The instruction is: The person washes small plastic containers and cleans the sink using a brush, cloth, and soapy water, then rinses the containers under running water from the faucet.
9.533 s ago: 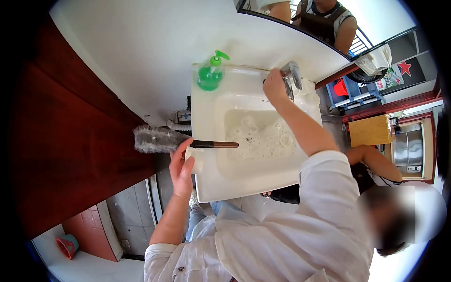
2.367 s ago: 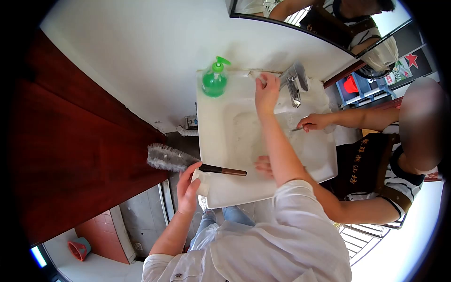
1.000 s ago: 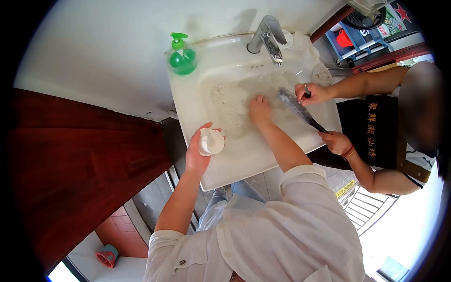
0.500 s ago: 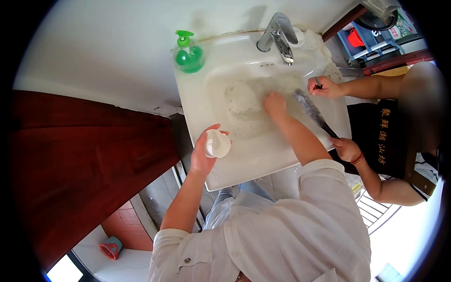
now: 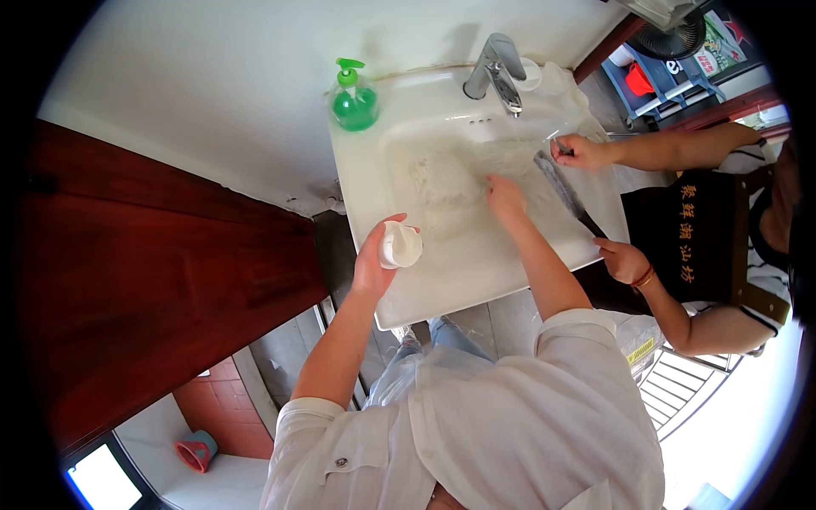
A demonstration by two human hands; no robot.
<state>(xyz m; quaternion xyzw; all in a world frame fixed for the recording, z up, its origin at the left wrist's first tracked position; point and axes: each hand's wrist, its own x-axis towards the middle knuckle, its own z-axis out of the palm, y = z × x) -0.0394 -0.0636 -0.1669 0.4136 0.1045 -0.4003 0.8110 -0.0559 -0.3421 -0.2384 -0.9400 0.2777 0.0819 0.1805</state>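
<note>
My left hand (image 5: 371,259) is wrapped round a small white round container (image 5: 402,245) over the front left rim of the white sink (image 5: 459,293). Cloudy water with some foam fills the basin. My right hand (image 5: 507,200) is low over the water near the basin's middle, its fingers partly in view and pointing toward the back; whether they pinch anything is too small to tell. A co-worker at the right holds a grey fluffy brush (image 5: 559,181) by its dark handle over the sink's right side, and a small object in the other hand (image 5: 585,152).
A chrome faucet (image 5: 495,72) stands at the sink's back edge, with a green soap pump bottle (image 5: 354,106) on the back left corner. White cups and a cloth lie at the back right. A dark red door (image 5: 170,272) is at the left, a wall behind.
The brush has passed from my left hand to the co-worker. My left hand keeps the white container. My right hand has left the faucet area for the basin.
</note>
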